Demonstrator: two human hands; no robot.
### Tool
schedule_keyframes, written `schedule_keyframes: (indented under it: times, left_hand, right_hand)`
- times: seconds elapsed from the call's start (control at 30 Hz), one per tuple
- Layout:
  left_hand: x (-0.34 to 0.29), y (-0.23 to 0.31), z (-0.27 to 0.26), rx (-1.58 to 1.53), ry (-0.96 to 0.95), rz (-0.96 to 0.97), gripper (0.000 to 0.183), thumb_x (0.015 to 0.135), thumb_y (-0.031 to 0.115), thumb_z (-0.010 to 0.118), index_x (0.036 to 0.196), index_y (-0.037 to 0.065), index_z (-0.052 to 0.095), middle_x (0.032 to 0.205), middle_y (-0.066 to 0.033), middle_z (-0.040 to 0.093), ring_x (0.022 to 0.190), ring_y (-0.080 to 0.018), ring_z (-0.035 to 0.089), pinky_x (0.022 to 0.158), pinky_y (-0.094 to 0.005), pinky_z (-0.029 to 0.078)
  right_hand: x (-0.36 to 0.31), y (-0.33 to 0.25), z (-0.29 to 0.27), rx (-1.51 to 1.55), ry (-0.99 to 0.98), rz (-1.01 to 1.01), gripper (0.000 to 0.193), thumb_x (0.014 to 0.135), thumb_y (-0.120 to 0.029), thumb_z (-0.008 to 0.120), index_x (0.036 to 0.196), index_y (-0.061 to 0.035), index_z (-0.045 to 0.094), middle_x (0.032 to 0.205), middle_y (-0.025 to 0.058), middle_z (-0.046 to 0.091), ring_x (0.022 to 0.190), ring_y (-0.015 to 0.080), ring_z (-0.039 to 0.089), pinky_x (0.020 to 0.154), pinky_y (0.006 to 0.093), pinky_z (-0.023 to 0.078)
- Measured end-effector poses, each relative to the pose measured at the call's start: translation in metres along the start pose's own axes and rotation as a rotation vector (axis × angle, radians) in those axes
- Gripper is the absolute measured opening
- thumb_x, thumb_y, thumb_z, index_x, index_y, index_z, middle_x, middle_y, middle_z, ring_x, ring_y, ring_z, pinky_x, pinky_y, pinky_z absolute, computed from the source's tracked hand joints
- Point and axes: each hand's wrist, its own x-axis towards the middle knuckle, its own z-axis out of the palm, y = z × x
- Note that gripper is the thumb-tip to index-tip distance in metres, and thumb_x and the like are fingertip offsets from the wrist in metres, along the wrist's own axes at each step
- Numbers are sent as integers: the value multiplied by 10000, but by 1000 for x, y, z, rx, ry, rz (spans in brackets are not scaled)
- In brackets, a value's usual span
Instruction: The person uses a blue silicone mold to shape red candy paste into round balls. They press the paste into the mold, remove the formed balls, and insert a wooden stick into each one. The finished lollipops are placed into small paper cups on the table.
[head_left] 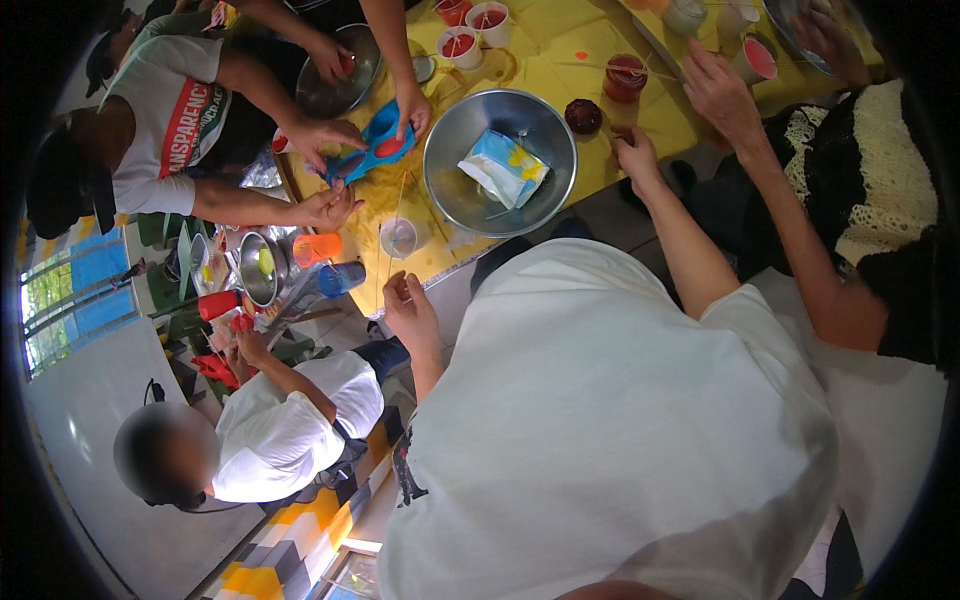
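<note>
At near left edge of yellow-covered tabletop (pixel 550 35), left hand (pixel 408 305) with fingers bent, partly open; cannot tell whether they hold thin strand beside them. Just beyond, clear cup (pixel 398 238). Right of cup, between hands, steel bowl (pixel 448 190) with blue-and-white packet (pixel 503 168) inside. Right hand (pixel 635 157) at bowl's right, fingers curled, hold unclear, near dark red ball (pixel 583 116). Farther right, red jar (pixel 625 80).

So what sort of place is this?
Probably a shared workshop or classroom hosting a craft session: people gather around a yellow-covered table bearing a steel bowl and a white cup of red material.
</note>
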Motion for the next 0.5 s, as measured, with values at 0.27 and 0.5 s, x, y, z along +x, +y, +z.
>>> schedule_keyframes:
  times: [0.27, 0.5]
  left_hand:
    - [11, -123, 33, 320, -18, 127, 299, 830, 238, 676, 980, -16, 624, 852, -145, 656, 695, -273, 645, 650, -367, 537]
    - [22, -149, 63, -163, -65, -358, 304, 807, 196, 705, 942, -45, 578, 749, -88, 616, 540, -130, 579, 422, -265, 510]
  right_hand:
    - [18, 27, -10, -210, -71, -435, 331, 920, -127, 548, 1237, -33, 552, 1162, 85, 590, 1092, 203, 545, 924, 304, 414]
    - [-30, -45, -17, -380, -458, -517, 409, 946, -124, 456, 1349, -59, 449, 1461, 77, 374, 1346, 207, 344, 1109, 343, 283]
